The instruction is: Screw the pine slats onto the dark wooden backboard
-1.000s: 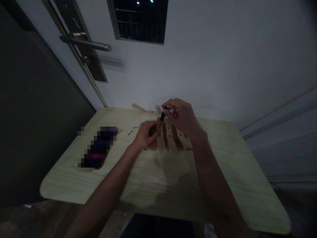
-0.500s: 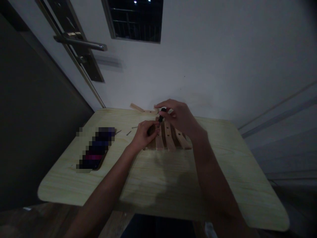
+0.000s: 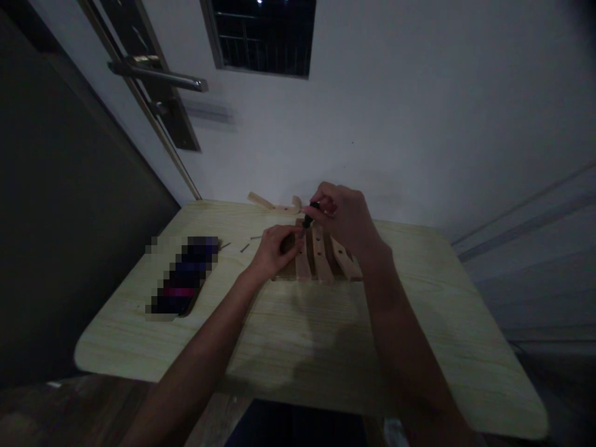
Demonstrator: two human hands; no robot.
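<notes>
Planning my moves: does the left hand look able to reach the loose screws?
Likely yes: the screws lie beside the left hand, nothing between, though it's busy at a wooden strip.

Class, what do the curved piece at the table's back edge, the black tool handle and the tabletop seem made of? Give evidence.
Curved piece: probably bare wood, from its even pale tan colour.
Tool handle: perhaps plastic or rubber, being solid black; dim light hides its finish.
Tabletop: wood or wood-look laminate, smooth, showing pale streaky grain.
</notes>
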